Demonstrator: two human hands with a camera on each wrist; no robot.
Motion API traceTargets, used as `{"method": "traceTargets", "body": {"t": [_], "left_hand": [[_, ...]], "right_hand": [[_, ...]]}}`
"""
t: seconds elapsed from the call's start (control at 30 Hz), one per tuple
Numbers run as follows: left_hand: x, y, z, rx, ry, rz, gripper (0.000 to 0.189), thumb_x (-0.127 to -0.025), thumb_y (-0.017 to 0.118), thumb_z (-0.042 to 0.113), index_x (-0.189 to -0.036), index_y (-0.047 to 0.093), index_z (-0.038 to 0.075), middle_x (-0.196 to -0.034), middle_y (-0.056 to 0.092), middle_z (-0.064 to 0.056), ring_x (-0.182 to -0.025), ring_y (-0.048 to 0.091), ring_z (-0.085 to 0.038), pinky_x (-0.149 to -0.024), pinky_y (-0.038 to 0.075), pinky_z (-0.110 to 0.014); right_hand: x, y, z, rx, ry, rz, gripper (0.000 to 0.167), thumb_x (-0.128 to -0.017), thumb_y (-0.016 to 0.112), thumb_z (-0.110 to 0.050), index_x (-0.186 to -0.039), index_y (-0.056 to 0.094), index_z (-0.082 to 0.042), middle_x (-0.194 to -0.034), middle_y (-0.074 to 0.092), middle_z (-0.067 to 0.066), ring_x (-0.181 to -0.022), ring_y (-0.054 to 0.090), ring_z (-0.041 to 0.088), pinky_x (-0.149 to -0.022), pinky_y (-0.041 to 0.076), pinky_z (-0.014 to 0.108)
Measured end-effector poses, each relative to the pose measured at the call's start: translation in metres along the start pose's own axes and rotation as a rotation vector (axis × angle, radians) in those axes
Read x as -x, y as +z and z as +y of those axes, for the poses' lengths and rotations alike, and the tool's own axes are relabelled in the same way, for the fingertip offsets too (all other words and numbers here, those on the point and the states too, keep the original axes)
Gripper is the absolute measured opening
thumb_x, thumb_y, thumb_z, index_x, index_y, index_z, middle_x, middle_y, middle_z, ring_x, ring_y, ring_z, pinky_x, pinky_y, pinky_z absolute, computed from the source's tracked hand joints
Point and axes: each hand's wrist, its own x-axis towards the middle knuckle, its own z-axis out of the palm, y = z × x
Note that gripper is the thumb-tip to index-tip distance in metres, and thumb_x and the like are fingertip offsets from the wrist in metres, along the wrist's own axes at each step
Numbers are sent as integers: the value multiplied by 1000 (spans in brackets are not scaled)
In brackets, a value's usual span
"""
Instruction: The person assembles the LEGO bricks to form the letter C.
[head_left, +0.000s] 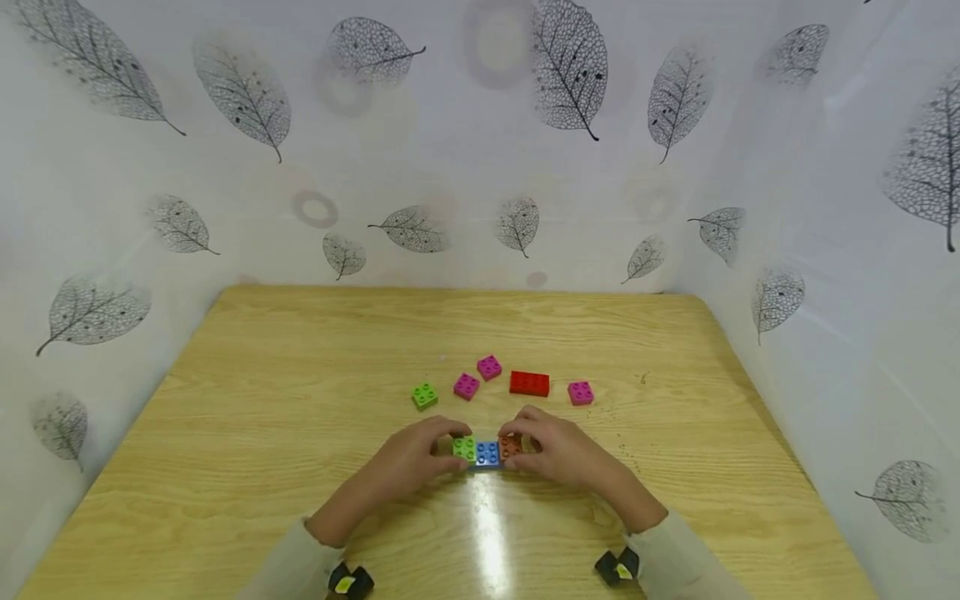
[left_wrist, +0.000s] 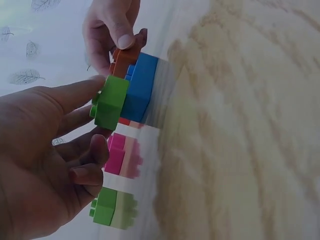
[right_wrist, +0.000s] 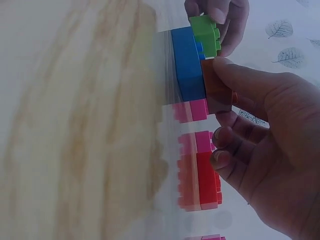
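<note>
While pinching a light-green brick (head_left: 464, 450) between thumb and fingers of the left hand (head_left: 411, 450), grips an orange-brown brick (head_left: 511, 446) the same way in the right hand (head_left: 561, 446). Holds both on top of a long blue brick (head_left: 487, 454), one at either end, leaving its middle studs bare. Has that blue brick on the wooden surface (head_left: 300, 375), directly between the two hands. Cannot tell either upper brick's fit, fully pressed down or only resting on the studs. Faces, beyond the left hand, a loose green brick (head_left: 424, 396); beyond the gap between the hands, two pink bricks (head_left: 467, 386) and a red brick (head_left: 529, 383); beyond the right hand, a third pink brick (head_left: 581, 392), all apart from the fingers.
</note>
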Motion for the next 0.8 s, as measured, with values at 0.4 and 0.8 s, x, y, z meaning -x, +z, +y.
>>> {"method": "traceTargets", "body": {"t": [0.4,0.8], "left_hand": [[1,-29,-12,76,-77,172,41,-97,64,45,-130,66,21,-113,66,6,-78,55,-14,-62,48,-29],[-14,-41,-42,-52,-113,282,43,-96,69,37,-136,61,21,-139,57,-5,-86,57,-14,-69,47,-33]], "right_hand": [[0,1,2,-22,-16,12,40,-93,71,-43,-129,67,-24,-112,56,-15,-83,53,7,-71,47,23],[1,0,2,-19,-19,5,42,-94,70,-44,-129,67,-23,-112,56,-13,-80,51,7,-69,45,23]]}}
